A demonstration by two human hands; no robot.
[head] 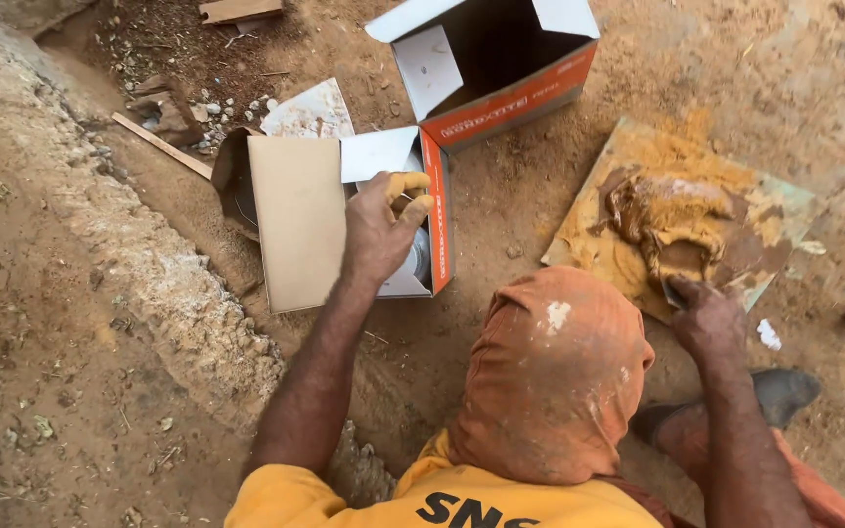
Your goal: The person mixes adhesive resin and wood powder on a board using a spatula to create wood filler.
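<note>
Head view looks straight down on me as I crouch over sandy ground, an orange cloth (555,376) wrapped over my head and a yellow shirt (422,499) on my shoulders.

My left hand (380,230) reaches forward into the small open carton (398,220), a white box with an orange side panel lying on the dirt. My fingers (413,196) are curled down over a round metallic can (419,256) that sits inside the carton; the fingertips are smeared with yellow-brown paste. The can lies just under my palm and knuckles, mostly hidden by the hand, so I cannot tell whether I am gripping it or only touching its top. A brown cardboard flap (297,220) folds out to the left of the carton.

My right hand (708,318) rests at the near edge of a flat board (779,210) to my right. The fingers are closed narrowly around the handle of a small blade (672,291), whose tip meets a mound of brown and yellow putty (672,220) spread on the board. The putty lies just beyond my fingertips, touching the tool and not my skin.

A larger empty orange-and-white box (501,64) stands open farther ahead, well apart from both hands. A rough concrete ridge (149,254) runs along my left.
</note>
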